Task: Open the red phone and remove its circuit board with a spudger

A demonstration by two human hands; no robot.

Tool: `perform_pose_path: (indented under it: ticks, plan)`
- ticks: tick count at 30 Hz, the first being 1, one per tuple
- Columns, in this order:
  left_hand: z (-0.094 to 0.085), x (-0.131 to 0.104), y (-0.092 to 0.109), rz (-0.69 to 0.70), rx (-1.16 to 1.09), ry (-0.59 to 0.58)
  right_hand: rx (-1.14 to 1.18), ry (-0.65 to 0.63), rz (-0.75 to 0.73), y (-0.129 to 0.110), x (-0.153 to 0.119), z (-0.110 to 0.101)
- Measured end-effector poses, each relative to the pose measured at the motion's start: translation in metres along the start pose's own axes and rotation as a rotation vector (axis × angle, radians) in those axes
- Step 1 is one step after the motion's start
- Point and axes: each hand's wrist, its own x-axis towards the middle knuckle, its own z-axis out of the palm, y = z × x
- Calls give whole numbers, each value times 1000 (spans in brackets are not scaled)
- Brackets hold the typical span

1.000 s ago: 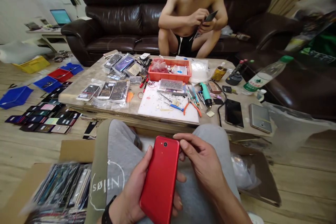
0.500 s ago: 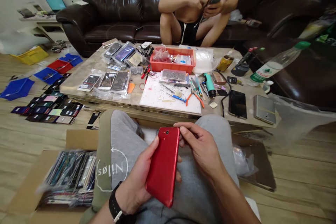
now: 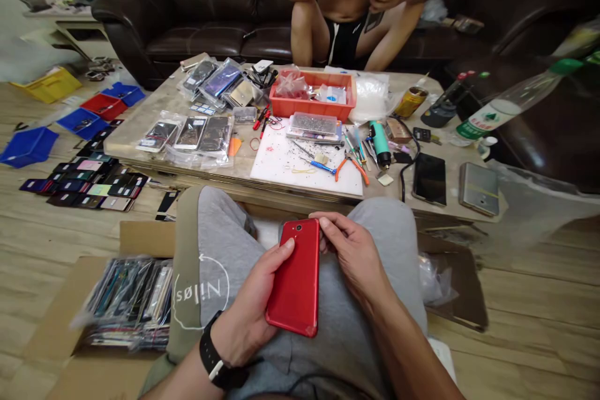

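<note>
A red smartphone (image 3: 294,281) is held over my lap, its back with the camera lens facing up. My left hand (image 3: 253,300) grips it from the left; the thumb lies across the back near the lens and the other fingers are hidden beneath. At the phone's upper right corner, my right hand (image 3: 349,253) has its thumb and fingers closed against the edge. Whether something small sits between those right fingertips is hidden. Beyond my knees, a white work mat (image 3: 281,162) lies on the table with orange-handled pliers (image 3: 351,169) and a blue screwdriver (image 3: 322,167) on it.
The wooden table (image 3: 129,144) carries bagged phones (image 3: 215,137), a red bin (image 3: 312,106), a green electric tool (image 3: 379,144) and a plastic bottle (image 3: 501,109). An open carton (image 3: 51,337) of phone parts stands at left. Another person (image 3: 347,6) sits opposite, holding a dark flat object.
The red phone is tilted differently and looks shorter, its lower end higher. My left thumb has slid from its edge onto its back. The camera view has shifted slightly.
</note>
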Motion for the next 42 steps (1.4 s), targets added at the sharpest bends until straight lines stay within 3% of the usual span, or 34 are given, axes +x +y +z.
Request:
perform_pose_path:
  ticks: [5,12,15,20,25,28,31,34,38,42]
  plan:
    - [-2,1,-1,38,34,-53,1,-10,13,0,-1,1]
    - [-5,2,-1,196,151,-113,5,-42,57,-1,-4,3]
    - [-6,4,-2,242,198,-82,18,-62,76,1,-3,4]
    - [-14,9,1,317,288,79,35,-141,79,5,-5,11]
    - [-29,19,26,481,474,-5,-18,-268,93,6,-8,32]
    - [-39,27,53,655,635,99,-71,-377,107,4,-1,42]
    - [-47,34,81,746,808,194,-200,-381,87,-2,24,33]
    - [-50,45,98,876,948,304,-445,-166,18,-14,67,7]
    - [-44,67,99,967,1015,361,-805,79,-91,-31,131,-24]
    - [-40,82,91,1009,1068,318,-1040,104,-119,-33,180,-33]
